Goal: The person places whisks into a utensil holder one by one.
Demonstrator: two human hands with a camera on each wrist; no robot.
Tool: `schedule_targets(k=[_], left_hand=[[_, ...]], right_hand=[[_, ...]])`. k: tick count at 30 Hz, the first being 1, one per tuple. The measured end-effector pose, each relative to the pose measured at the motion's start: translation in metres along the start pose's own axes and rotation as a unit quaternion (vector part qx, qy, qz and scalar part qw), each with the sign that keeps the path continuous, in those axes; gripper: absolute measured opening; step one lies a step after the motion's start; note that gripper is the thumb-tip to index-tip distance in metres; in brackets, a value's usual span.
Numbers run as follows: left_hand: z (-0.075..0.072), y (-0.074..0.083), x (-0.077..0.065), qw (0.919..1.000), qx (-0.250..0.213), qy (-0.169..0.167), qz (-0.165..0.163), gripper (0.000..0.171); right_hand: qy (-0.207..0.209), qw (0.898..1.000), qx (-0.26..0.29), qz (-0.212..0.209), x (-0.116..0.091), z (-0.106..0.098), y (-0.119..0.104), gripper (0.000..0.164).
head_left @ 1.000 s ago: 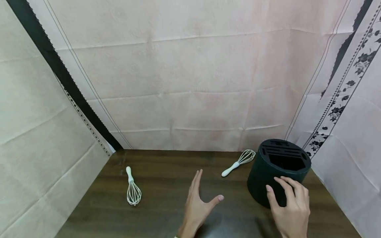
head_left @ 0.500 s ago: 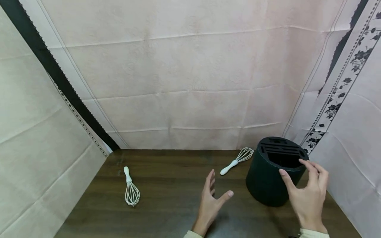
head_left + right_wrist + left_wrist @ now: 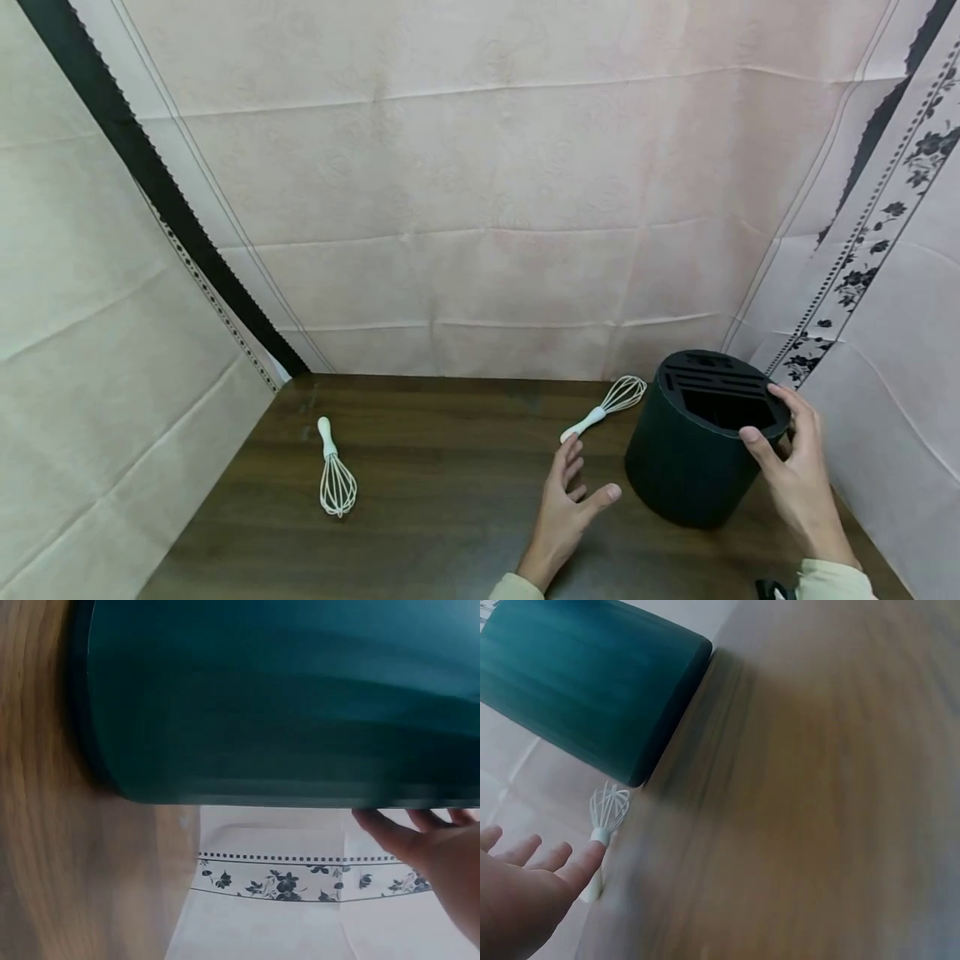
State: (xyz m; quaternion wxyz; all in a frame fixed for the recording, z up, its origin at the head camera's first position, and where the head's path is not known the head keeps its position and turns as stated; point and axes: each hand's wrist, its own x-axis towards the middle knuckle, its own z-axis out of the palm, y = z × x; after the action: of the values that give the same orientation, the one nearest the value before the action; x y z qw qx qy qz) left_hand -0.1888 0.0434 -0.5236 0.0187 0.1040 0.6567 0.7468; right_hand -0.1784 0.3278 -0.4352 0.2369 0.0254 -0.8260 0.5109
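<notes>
Green knife block [image 3: 693, 467] stands upright near the tabletop's [image 3: 435, 483] right edge, toward the back right corner; slots on top, bigger opening too dark to see into. Right hand [image 3: 801, 477] has thumb and fingers spread wide at its rim, fingertips touching the right side; some fingers partly hidden, pressure can't tell. Left hand [image 3: 564, 510] is wide, thumb well apart from fingers, holding nothing; its fingertips overlap the handle end of a white whisk [image 3: 597, 413] near the back edge, contact can't tell. Left wrist view: fingers cover part of that whisk, knife block's top cut off. Second whisk [image 3: 330, 452] lies near the left edge. Front edge and both sleeves [image 3: 832, 581] cut off.
</notes>
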Motion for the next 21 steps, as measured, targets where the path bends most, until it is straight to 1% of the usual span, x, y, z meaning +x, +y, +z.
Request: schedule_targets(k=[3, 5, 8, 12, 15, 17, 21], left_hand=[[0.007, -0.003, 0.003, 0.9999, -0.002, -0.014, -0.005, 0.09], [0.012, -0.004, 0.006, 0.9995, 0.004, -0.028, -0.011, 0.09], [0.019, -0.006, 0.012, 0.9985, 0.025, -0.044, -0.021, 0.09], [0.028, -0.006, 0.019, 0.9962, 0.064, -0.051, -0.031, 0.092], [0.033, -0.005, 0.023, 0.9934, 0.093, -0.057, -0.034, 0.096], [0.036, -0.004, 0.025, 0.9921, 0.103, -0.063, -0.034, 0.098], [0.041, -0.004, 0.027, 0.9931, 0.086, -0.074, -0.029, 0.097]], right_hand=[[-0.026, 0.999, 0.014, -0.027, 0.005, -0.005, 0.007, 0.067], [-0.044, 0.998, 0.018, -0.034, 0.007, -0.008, 0.011, 0.071], [-0.061, 0.997, 0.014, -0.035, 0.009, -0.01, 0.014, 0.079], [-0.072, 0.997, 0.006, -0.039, 0.01, -0.009, 0.018, 0.087], [-0.079, 0.996, 0.001, -0.041, 0.01, -0.008, 0.018, 0.086], [-0.08, 0.996, 0.002, -0.036, 0.01, -0.007, 0.017, 0.084], [-0.08, 0.996, 0.017, -0.024, 0.008, -0.004, 0.013, 0.08]])
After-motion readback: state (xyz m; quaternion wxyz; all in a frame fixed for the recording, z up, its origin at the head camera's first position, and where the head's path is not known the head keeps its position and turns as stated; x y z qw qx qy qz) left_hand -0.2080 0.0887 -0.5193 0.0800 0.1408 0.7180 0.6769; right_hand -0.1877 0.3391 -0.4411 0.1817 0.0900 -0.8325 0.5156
